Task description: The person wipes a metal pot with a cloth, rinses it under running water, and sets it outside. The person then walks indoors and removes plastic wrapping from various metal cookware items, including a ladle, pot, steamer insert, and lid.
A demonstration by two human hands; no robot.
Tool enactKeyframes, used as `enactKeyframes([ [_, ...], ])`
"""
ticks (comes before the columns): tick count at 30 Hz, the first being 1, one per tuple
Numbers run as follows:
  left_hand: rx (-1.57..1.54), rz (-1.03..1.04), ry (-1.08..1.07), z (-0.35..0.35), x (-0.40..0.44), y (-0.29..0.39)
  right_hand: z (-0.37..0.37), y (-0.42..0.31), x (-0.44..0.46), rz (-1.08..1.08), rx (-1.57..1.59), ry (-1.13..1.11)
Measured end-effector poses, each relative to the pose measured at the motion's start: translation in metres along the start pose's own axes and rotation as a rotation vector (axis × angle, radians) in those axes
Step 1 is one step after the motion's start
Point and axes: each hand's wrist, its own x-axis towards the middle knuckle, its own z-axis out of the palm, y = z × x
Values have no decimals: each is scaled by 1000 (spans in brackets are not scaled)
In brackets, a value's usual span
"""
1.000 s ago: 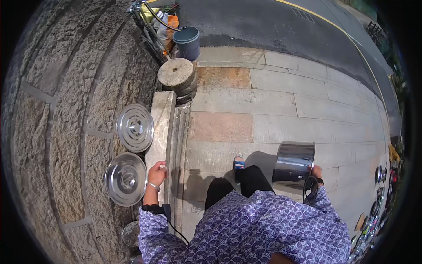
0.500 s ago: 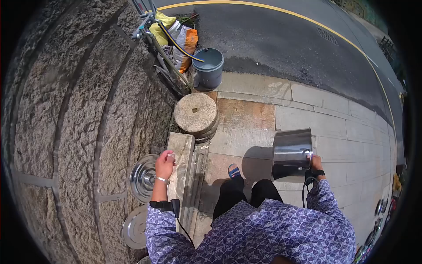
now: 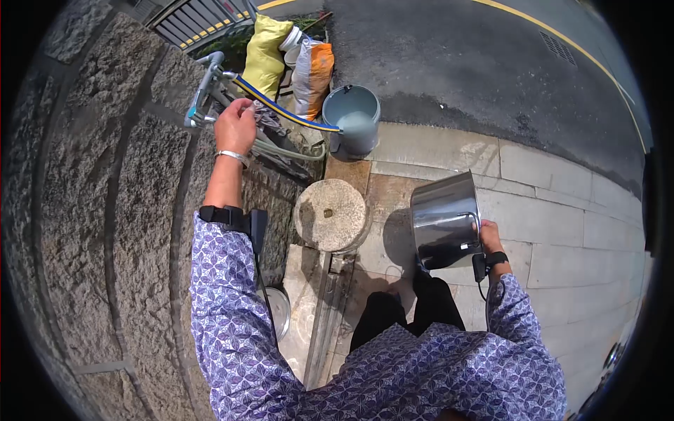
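My right hand (image 3: 490,237) grips the side handle of a shiny steel pot (image 3: 445,221), which hangs tilted over the paving on my right. My left hand (image 3: 236,128) is raised beside the stone wall, close to a pipe with a tap (image 3: 203,88); its fingers are curled, and whether they touch or hold anything is too unclear to tell. From the tap a blue and yellow hose (image 3: 284,112) runs into a grey bucket (image 3: 353,116) with water in it.
A round millstone (image 3: 330,214) sits in front of the bucket, at the end of a stone ledge (image 3: 302,309). Behind stand a yellow sack (image 3: 265,56) and a white and orange sack (image 3: 311,78). A steel lid (image 3: 279,312) leans by the wall.
The view has moved forward, bringing the bucket, millstone and pipe closer. My left hand has gone from above the ledge up toward the pipe. The pot has stayed in my right hand.
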Motion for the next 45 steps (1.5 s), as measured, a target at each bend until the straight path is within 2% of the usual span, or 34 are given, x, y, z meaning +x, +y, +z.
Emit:
enactKeyframes([
  [2, 89, 24, 83, 9, 41, -4, 5, 0, 14, 35, 43, -40],
  [6, 504, -31, 118, 18, 103, -8, 16, -30, 19, 61, -9, -66],
  [9, 630, -101, 202, 36, 148, -50, 16, -30, 28, 78, -50, -45],
  [12, 693, -123, 113, 47, 196, -110, 11, -17, 36, 98, -130, 26],
  [14, 685, -188, 68, 50, 200, -111, 4, -15, 37, 120, -126, 38],
  [15, 722, -176, 171, 53, 191, -95, 0, -3, 42, 132, -127, 38],
  [17, 721, -187, 219, 53, 191, -94, -13, 31, 60, 99, -332, 99],
  [18, 712, -202, 272, 56, 194, -95, -15, 35, 61, 111, -329, 100],
  [23, 791, -135, 239, 40, 204, -113, -23, 59, 60, 154, -309, 148],
  [26, 685, -168, 171, 32, 207, -115, -21, 58, 66, 166, -283, 157],
  [28, 680, -144, 155, 27, 217, -126, -11, 42, 65, 177, -252, 147],
  [30, 650, -226, 132, 25, 225, -132, 3, 34, 68, 228, -192, 125],
  [32, 781, -180, 160, 23, 232, -138, 16, 38, 79, 213, -93, 110],
  [34, 781, -174, 145, 27, 226, -118, 34, 32, 87, 179, -97, 113],
  [36, 1061, -257, 106, 30, 226, -104, 53, 28, 101, 191, -143, 90],
  [38, 1030, -304, 76, 32, 224, -91, 82, -14, 95, 171, -51, 72],
  [45, 1009, -468, 75, 41, 206, -57, 150, -69, 124, 103, -26, 69],
])
